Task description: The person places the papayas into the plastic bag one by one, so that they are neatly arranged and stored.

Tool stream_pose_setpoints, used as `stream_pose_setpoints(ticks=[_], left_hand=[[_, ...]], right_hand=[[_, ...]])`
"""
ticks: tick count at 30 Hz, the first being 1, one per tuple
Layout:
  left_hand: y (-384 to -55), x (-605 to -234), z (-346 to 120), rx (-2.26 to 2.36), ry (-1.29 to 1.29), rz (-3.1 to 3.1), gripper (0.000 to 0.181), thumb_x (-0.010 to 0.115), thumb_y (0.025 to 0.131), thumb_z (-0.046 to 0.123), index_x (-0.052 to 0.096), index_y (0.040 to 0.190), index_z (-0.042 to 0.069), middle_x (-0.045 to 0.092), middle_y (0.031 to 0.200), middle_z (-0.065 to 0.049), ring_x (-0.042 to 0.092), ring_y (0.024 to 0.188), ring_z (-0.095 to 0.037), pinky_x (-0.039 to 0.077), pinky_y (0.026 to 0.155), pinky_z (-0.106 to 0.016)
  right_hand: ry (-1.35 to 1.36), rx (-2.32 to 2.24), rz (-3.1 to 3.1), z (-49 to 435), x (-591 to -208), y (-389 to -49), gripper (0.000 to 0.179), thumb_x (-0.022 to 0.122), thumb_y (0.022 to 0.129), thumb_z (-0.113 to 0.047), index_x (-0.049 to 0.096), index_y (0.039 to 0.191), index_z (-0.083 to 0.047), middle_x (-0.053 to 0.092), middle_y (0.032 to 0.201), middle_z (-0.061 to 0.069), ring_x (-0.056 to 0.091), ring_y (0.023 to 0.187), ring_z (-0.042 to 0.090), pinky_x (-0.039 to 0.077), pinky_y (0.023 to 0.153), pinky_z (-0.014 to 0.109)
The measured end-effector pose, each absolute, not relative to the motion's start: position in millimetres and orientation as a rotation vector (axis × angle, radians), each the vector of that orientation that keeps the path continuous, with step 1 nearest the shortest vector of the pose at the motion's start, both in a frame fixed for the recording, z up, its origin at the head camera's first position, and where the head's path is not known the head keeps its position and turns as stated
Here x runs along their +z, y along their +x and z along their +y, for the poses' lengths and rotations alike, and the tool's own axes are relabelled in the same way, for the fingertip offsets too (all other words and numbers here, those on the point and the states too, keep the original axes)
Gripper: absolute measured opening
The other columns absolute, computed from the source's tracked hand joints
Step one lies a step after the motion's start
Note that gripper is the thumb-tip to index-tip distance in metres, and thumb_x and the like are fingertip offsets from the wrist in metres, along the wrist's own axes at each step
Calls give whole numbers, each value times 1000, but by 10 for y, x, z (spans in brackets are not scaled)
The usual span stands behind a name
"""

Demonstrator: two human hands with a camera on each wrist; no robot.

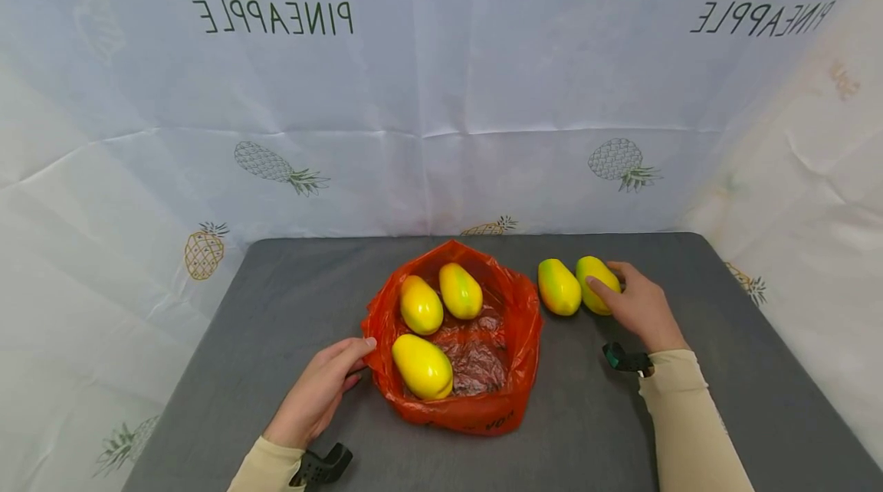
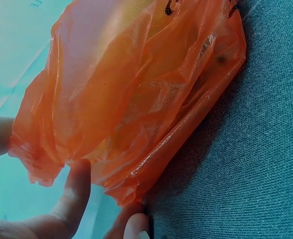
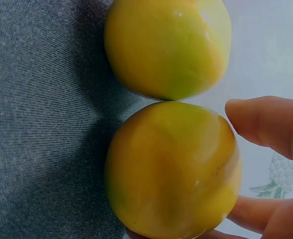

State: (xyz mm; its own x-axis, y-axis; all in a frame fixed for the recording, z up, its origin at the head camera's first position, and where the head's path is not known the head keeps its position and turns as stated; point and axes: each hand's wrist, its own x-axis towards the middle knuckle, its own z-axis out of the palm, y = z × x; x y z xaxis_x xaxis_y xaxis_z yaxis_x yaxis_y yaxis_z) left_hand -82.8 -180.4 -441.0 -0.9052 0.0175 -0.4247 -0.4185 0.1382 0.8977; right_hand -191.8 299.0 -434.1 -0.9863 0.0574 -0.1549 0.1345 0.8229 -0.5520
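Observation:
A red plastic bag (image 1: pixel 522 331) stands with its mouth wide, and three yellow papayas (image 1: pixel 422 367) lie inside it. My left hand (image 1: pixel 324 385) pinches the bag's left rim, thumb on top; the left wrist view shows fingertips (image 2: pixel 80 172) against the crinkled plastic (image 2: pixel 101 94). To the right of the bag, two yellow-green papayas lie side by side, touching. Around the outer papaya (image 1: pixel 597 285) my right hand (image 1: pixel 641 308) curls its thumb and fingers, and this fruit rests on the table. The inner papaya (image 1: pixel 559 287) is untouched.
The grey table (image 1: pixel 297 285) carries the bag and fruit. Behind and at both sides hangs a white curtain (image 1: pixel 428 78) printed with pineapples. Each wrist wears a dark strap, the left one (image 1: pixel 324 465) close to the table's near side.

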Motion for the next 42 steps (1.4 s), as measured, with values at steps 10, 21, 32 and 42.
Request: stream_pose_setpoints(ticks=[10,21,32,42], left_hand=[[-820,-4420,-1811,1826,-385,2090,60,65,105,52,67,139,3,59,154,-12,53,144,-31,43,117,-57],[-824,-4429,-1815,1830,-386,2091,57,66,104,52,69,135,4,60,151,-11,55,140,-28,45,116,-54],[-826,-4423,-1811,1827,-391,2089,61,65,104,53,66,140,3,58,154,-13,54,142,-30,43,118,-57],[-829,-4416,-1810,1824,-394,2088,58,65,105,52,69,135,3,60,150,-11,54,138,-29,44,115,-53]], right_hand=[[154,-880,2865,2992,-4358,-1914,95,48,107,-69,33,164,5,39,164,38,47,141,59,45,110,72],[159,-894,2863,2995,-4359,-1913,94,48,107,-69,33,165,4,40,164,37,49,140,57,46,109,71],[193,-877,2858,3011,-4341,-1930,94,48,107,-69,33,165,5,38,165,38,46,142,58,45,112,72],[211,-889,2879,3076,-4269,-1887,95,48,107,-68,31,165,5,38,164,39,47,139,58,46,109,72]])
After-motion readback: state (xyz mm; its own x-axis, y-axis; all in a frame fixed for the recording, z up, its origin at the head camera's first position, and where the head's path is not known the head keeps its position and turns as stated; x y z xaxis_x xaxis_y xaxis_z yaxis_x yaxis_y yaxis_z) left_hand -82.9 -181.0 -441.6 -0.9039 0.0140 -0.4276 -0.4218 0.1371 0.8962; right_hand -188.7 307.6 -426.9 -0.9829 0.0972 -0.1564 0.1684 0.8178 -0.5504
